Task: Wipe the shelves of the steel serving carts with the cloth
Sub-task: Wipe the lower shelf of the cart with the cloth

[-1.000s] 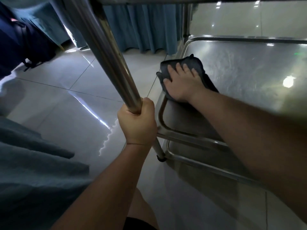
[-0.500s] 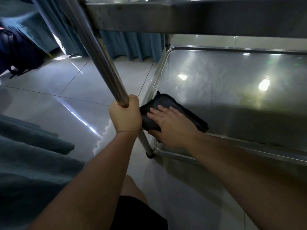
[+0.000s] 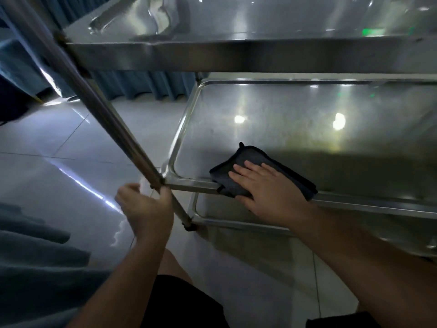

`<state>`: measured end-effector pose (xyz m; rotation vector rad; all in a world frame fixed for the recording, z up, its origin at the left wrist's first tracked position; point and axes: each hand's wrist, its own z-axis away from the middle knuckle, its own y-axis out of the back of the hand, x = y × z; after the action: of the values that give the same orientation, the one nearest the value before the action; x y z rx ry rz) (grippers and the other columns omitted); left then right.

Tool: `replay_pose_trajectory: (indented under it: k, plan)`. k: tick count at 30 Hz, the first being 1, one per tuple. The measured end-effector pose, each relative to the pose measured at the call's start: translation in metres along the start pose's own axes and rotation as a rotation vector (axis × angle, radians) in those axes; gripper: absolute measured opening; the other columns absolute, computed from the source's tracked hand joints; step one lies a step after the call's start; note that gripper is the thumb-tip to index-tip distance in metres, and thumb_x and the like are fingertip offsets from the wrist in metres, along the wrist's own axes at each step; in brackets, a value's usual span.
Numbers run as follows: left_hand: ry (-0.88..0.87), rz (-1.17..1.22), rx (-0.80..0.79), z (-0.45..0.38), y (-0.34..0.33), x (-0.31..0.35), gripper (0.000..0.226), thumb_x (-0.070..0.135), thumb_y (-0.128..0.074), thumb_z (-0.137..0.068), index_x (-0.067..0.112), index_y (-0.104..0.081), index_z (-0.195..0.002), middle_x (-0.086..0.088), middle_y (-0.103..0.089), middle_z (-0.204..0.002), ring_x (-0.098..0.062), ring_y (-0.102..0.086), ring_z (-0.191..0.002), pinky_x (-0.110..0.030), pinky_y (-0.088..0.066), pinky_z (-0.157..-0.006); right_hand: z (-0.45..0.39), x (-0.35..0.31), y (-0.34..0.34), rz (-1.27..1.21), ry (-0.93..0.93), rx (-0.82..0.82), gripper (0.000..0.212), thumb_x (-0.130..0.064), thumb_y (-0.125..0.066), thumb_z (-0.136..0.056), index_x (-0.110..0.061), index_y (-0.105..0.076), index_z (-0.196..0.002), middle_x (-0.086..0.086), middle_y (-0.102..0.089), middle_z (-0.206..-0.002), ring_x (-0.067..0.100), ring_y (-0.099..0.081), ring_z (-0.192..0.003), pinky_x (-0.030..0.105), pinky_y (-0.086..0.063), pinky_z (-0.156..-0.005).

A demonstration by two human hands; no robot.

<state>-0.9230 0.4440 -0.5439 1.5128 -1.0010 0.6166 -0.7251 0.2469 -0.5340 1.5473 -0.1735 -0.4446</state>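
A dark grey cloth (image 3: pixel 248 157) lies on the cart's middle shelf (image 3: pixel 283 129), at its front rim near the left corner. My right hand (image 3: pixel 267 185) presses flat on the cloth with straight fingers, and one cloth edge hangs over the rim. My left hand (image 3: pixel 144 207) is blurred. It curls loosely round the front-left cart post (image 3: pixel 94 100) where that post meets the middle shelf's corner.
The top shelf (image 3: pixel 212 58) overhangs the middle one and leaves a low gap. A bottom shelf (image 3: pixel 224 209) shows below the front rim. Glossy floor tiles (image 3: pixel 71 174) spread to the left, with blue curtains (image 3: pixel 146 86) behind. My knees are at the bottom edge.
My right hand slid the cloth from the front-left corner to the right along the front rim. My left hand moved down the post to the shelf corner and its grip loosened.
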Motion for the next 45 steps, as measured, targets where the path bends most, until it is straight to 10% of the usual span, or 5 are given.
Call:
replay_pose_trajectory:
  k: [8,19,29,35,45]
  plan:
    - [-0.602,-0.142,-0.422,0.082,-0.041,0.037,0.048,0.011,-0.078,-0.081,0.031,-0.042,-0.104,0.010,-0.040,-0.103,-0.013,-0.046,-0.088,-0.033,-0.048,-0.073,0.055,0.057,0.001,0.014,-0.074,-0.018,0.066,-0.065,-0.024,-0.104,-0.041,-0.009,-0.163,-0.020,-0.004,-0.170,0.006,0.002,-0.157,0.035,-0.001,-0.128]
    - [-0.949,-0.200,-0.721,0.160,-0.108,0.117,0.029,0.025,-0.067,-0.082,0.020,-0.051,-0.106,0.002,-0.045,-0.110,-0.018,-0.044,-0.097,-0.032,-0.038,-0.082,0.169,0.158,0.021,0.037,-0.276,-0.045,0.072,-0.075,-0.006,-0.094,-0.048,-0.004,-0.161,-0.027,0.002,-0.166,-0.001,0.008,-0.155,0.028,0.004,-0.125]
    - [-1.072,-0.349,-0.885,0.223,-0.156,0.157,0.074,0.039,-0.062,-0.092,0.017,-0.034,-0.157,-0.004,-0.032,-0.161,-0.025,-0.024,-0.154,-0.038,-0.018,-0.127,0.238,0.221,0.040,-0.093,-0.467,-0.054,0.079,-0.085,0.002,-0.086,-0.054,-0.005,-0.158,-0.032,0.006,-0.162,-0.007,0.013,-0.150,0.030,0.006,-0.125]
    - [-1.195,-0.439,-0.927,0.262,-0.191,0.183,0.089,0.054,-0.044,-0.099,0.014,-0.004,-0.168,-0.007,-0.002,-0.176,-0.022,0.006,-0.162,-0.037,0.007,-0.130,0.275,0.260,0.040,-0.057,-0.606,-0.034,0.078,-0.074,0.008,-0.089,-0.048,-0.004,-0.162,-0.028,0.002,-0.166,-0.004,0.011,-0.152,0.034,0.005,-0.126]
    - [-1.252,-0.540,-0.914,0.268,-0.203,0.184,0.093,0.062,-0.036,-0.100,0.015,0.007,-0.168,-0.006,0.009,-0.177,-0.020,0.008,-0.163,-0.037,0.006,-0.130,0.320,0.317,0.044,-0.017,-0.872,-0.009,0.074,-0.069,0.000,-0.093,-0.043,-0.006,-0.163,-0.021,-0.002,-0.170,0.011,-0.001,-0.158,0.043,-0.003,-0.127]
